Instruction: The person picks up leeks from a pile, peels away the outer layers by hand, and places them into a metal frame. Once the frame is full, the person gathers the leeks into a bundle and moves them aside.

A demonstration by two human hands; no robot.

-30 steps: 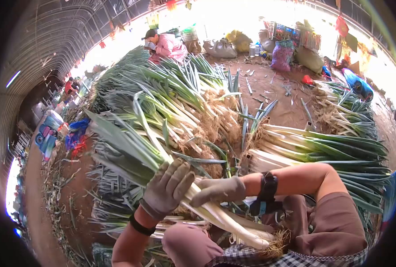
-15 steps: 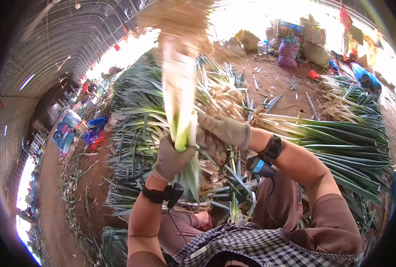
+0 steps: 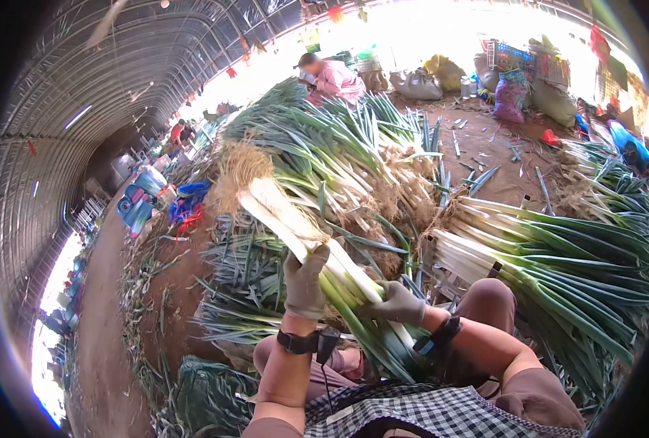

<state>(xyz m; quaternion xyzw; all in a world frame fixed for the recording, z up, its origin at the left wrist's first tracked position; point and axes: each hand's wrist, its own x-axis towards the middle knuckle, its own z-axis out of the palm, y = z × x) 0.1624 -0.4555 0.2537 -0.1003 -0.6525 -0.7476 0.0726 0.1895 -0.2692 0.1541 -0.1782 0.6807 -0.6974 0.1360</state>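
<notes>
A bundle of leeks (image 3: 284, 219) lies slantwise across my hands, its shaggy roots at the upper left and its green leaves over my lap. My gloved left hand (image 3: 306, 281) is wrapped round the white stalks near their middle. Lower down, my gloved right hand (image 3: 396, 303) grips the same bundle where the stalks turn green. Beyond the bundle lies a large heap of leeks (image 3: 339, 146) with roots facing me. To the right, trimmed-looking white stalks and long green leaves form another pile (image 3: 550, 255).
A person in pink (image 3: 339, 79) crouches behind the heap. Sacks (image 3: 510, 98) and a blue crate (image 3: 514, 60) stand at the back right. Blue and red plastic bags (image 3: 187, 203) lie left of the heap, beside a dirt path (image 3: 105, 314). A dark green bag (image 3: 211, 398) sits at the lower left.
The bundle has tipped from nearly upright to a slant, roots to the left. My right hand has moved down along it. The view has shifted, and the person in pink now shows.
</notes>
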